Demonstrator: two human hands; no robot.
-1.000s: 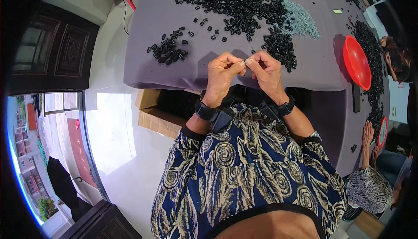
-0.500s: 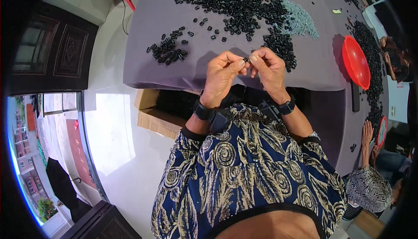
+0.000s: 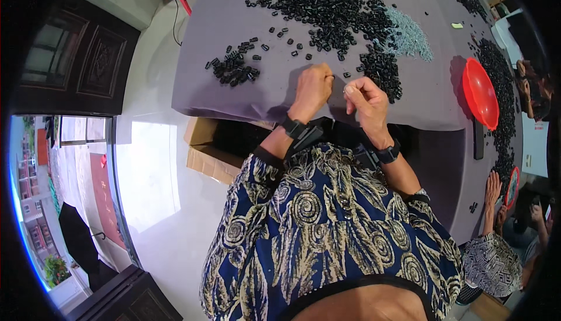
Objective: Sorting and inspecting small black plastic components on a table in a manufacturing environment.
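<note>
1. While both hands hover above the near edge of the grey-clothed table (image 3: 234, 96), the left hand (image 3: 313, 87) curls loosely, fingers drawn together; whether it pinches anything, cannot tell.
2. Right hand (image 3: 363, 96) is closed in a fist, thumb pressed to forefinger; any piece inside is too small to make out. The two hands sit just beside each other, not touching.
3. One large heap of small black parts (image 3: 327, 5) lies beyond the hands, uncountable.
4. One smaller cluster of black parts (image 3: 234, 69) sits to the left, apart from the heap, with a few strays between.
5. One pale blue-grey pile (image 3: 409, 37) lies against the heap's right side.
6. One red bowl (image 3: 480, 93) stands at the right.
7. One cardboard box (image 3: 216, 157) sits under the table edge.
8. One wrist strap on each forearm, two in all.
</note>
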